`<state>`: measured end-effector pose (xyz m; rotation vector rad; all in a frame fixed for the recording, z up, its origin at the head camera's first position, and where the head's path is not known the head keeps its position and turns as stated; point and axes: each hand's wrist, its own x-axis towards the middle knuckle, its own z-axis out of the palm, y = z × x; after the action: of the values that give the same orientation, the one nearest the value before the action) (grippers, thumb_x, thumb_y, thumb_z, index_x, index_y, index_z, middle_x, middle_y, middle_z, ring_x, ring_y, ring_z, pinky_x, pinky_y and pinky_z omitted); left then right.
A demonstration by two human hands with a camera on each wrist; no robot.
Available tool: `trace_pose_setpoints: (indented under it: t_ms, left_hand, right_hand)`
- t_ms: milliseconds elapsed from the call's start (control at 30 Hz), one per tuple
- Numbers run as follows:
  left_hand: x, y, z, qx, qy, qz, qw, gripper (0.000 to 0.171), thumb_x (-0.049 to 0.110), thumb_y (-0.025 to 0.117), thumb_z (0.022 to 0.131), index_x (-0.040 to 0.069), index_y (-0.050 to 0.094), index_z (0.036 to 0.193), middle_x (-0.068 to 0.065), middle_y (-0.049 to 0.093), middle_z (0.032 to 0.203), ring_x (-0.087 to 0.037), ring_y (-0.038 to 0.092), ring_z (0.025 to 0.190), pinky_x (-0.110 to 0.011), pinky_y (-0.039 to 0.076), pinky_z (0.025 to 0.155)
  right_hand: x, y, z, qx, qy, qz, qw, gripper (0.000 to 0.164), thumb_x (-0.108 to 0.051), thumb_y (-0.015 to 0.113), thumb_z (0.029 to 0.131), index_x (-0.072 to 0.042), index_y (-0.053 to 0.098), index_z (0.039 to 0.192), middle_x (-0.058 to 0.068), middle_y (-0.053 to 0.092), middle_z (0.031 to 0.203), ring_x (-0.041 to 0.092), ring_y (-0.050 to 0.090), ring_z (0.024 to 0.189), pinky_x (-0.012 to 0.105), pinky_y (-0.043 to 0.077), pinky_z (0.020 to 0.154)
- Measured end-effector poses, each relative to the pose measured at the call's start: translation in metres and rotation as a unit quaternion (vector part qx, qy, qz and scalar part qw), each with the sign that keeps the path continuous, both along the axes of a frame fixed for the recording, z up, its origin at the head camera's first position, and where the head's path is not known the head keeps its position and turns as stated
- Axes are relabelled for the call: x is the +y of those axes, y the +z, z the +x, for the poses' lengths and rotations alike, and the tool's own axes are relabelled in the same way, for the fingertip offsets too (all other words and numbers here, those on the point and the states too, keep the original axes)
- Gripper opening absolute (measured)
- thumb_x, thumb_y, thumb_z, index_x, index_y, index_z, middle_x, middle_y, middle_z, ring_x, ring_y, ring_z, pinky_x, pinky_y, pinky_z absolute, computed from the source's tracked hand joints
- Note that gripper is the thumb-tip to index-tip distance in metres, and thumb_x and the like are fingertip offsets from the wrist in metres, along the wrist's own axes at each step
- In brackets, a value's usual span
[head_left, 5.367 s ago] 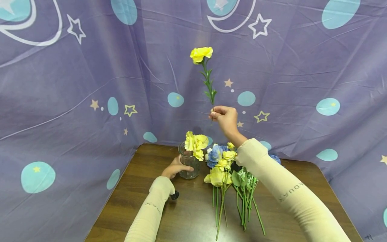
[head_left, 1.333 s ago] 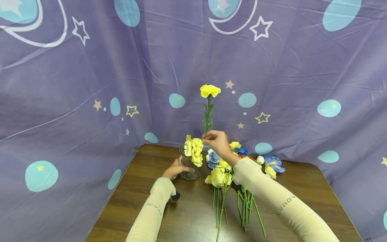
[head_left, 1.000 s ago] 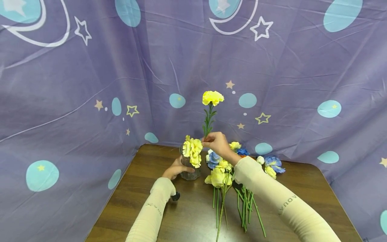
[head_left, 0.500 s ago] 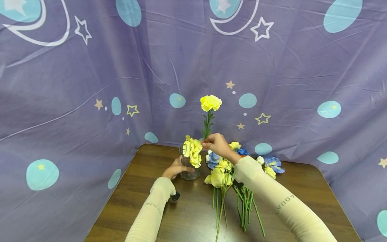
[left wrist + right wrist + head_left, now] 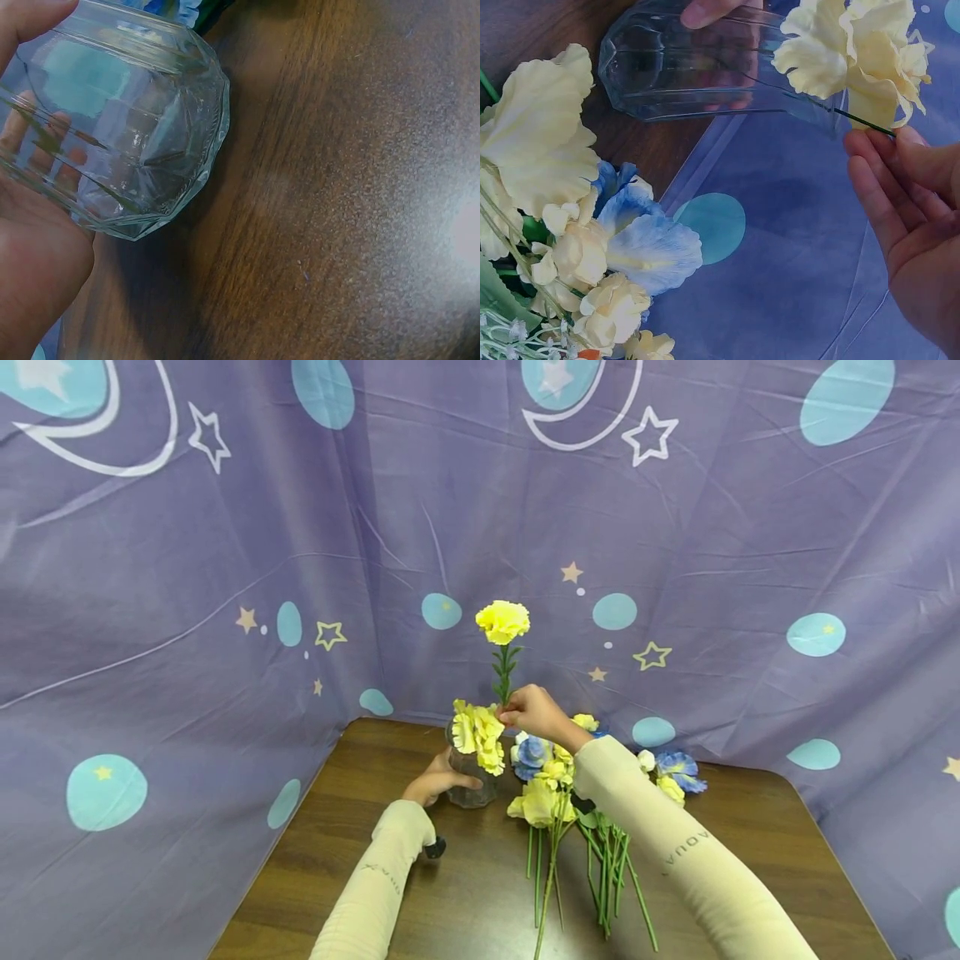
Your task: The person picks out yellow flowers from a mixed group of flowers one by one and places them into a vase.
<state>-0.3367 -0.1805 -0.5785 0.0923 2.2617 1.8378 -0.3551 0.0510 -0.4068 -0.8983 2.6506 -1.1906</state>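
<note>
My left hand [image 5: 435,781] grips a faceted clear glass vase [image 5: 471,795] at the left of the table, thumb across the near side. A ruffled pale yellow flower [image 5: 482,742] droops over the vase's rim. Above it, my right hand [image 5: 536,710] pinches the green stem of an upright yellow carnation [image 5: 502,622] between thumb and fingers. In the right wrist view that stem [image 5: 862,121] runs from my fingertips into the vase's mouth. Through the glass in the left wrist view, thin stems [image 5: 97,184] reach toward the base of the vase.
Right of the vase lies a pile of artificial flowers: a large yellow bloom [image 5: 540,803], blue blooms [image 5: 531,753] and green stems [image 5: 607,877] pointing to the near edge. A blue-and-yellow group [image 5: 679,770] lies farther right, partly behind my right sleeve. A purple curtain [image 5: 465,527] hangs behind the table.
My right hand has brought the carnation down from high above the table to the vase's mouth, lately shifting slightly left. The left hand stays on the vase; the drooping flower has turned a little.
</note>
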Motion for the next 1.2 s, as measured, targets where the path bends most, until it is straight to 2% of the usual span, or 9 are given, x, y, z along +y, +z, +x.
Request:
trace_pose_setpoints:
  t_ms: [133,267,367,500,633,733,867,1133,1200]
  left_hand:
    - [0.0,0.002,0.001,-0.007,0.003,0.002,1.0,0.109,0.007,0.087,0.072,0.0,0.023,0.16,-0.026,0.037,0.159,-0.045,0.037,0.146,-0.056,0.033,0.121]
    - [0.0,0.002,0.002,-0.012,0.002,-0.005,0.9999,0.111,0.009,0.087,0.073,0.001,0.02,0.161,-0.025,0.033,0.162,-0.045,0.034,0.147,-0.058,0.033,0.121]
    - [0.0,0.002,0.002,-0.011,0.0,-0.004,0.9999,0.11,0.009,0.087,0.073,0.002,0.021,0.161,-0.023,0.034,0.162,-0.044,0.035,0.147,-0.057,0.034,0.121]
    - [0.0,0.003,0.002,-0.009,-0.002,0.001,1.0,0.108,0.008,0.086,0.073,0.004,0.023,0.161,-0.022,0.037,0.161,-0.043,0.037,0.146,-0.057,0.035,0.12]
    - [-0.001,0.002,0.002,-0.012,0.0,0.001,0.9999,0.108,0.008,0.085,0.074,0.004,0.021,0.161,-0.022,0.033,0.163,-0.043,0.033,0.149,-0.058,0.032,0.122]
    - [-0.001,0.0,0.001,-0.012,0.001,0.002,0.9999,0.109,0.008,0.086,0.073,0.003,0.022,0.161,-0.022,0.033,0.163,-0.043,0.033,0.149,-0.057,0.031,0.122]
    - [0.0,0.0,0.001,-0.007,0.002,0.008,0.9999,0.104,0.007,0.087,0.072,0.003,0.029,0.158,-0.021,0.045,0.155,-0.041,0.044,0.142,-0.054,0.037,0.119]
    - [0.0,0.002,0.001,0.001,-0.009,0.021,0.9997,0.095,0.006,0.087,0.071,0.009,0.039,0.153,-0.018,0.056,0.146,-0.037,0.053,0.134,-0.051,0.042,0.116]
    - [0.0,0.002,0.001,-0.001,-0.007,0.02,0.9998,0.097,0.007,0.088,0.071,0.01,0.038,0.154,-0.017,0.055,0.147,-0.036,0.052,0.135,-0.051,0.041,0.117]
  right_hand:
    - [-0.004,-0.001,-0.001,-0.019,-0.001,0.012,1.0,0.014,-0.008,0.067,0.097,-0.002,0.077,0.09,0.014,0.078,0.094,0.016,0.072,0.073,0.03,0.061,0.069]
    - [-0.007,-0.003,-0.001,-0.022,0.003,0.024,0.999,0.024,-0.006,0.064,0.098,-0.006,0.071,0.075,0.007,0.074,0.074,0.013,0.069,0.066,0.029,0.058,0.064]
    - [-0.008,-0.005,0.0,-0.02,0.01,0.021,1.0,0.04,0.0,0.06,0.096,-0.014,0.05,0.06,-0.004,0.05,0.055,0.006,0.051,0.051,0.025,0.048,0.06]
    - [-0.007,-0.006,0.0,-0.019,0.013,0.009,1.0,0.045,0.006,0.058,0.09,-0.017,0.03,0.062,-0.005,0.021,0.058,0.01,0.021,0.051,0.028,0.033,0.058]
    - [-0.006,-0.007,0.001,-0.028,0.008,-0.005,1.0,0.027,0.003,0.061,0.09,-0.007,0.054,0.066,0.002,0.054,0.06,0.006,0.047,0.054,0.026,0.042,0.058]
    - [-0.005,-0.009,0.002,-0.033,0.005,-0.013,0.999,0.014,0.0,0.06,0.093,0.001,0.067,0.081,0.016,0.074,0.086,0.016,0.07,0.072,0.029,0.054,0.065]
    - [-0.004,-0.011,0.001,-0.026,-0.005,-0.023,0.999,0.012,0.0,0.06,0.092,0.001,0.07,0.086,0.019,0.075,0.091,0.026,0.072,0.078,0.032,0.057,0.067]
    - [-0.003,-0.017,0.001,-0.043,-0.017,-0.024,0.999,0.02,0.001,0.065,0.089,-0.005,0.063,0.07,0.012,0.072,0.073,0.013,0.064,0.063,0.027,0.047,0.058]
    - [-0.003,-0.019,0.002,-0.05,-0.02,-0.024,0.998,0.02,0.002,0.065,0.088,-0.006,0.064,0.07,0.011,0.073,0.072,0.014,0.067,0.063,0.027,0.051,0.059]
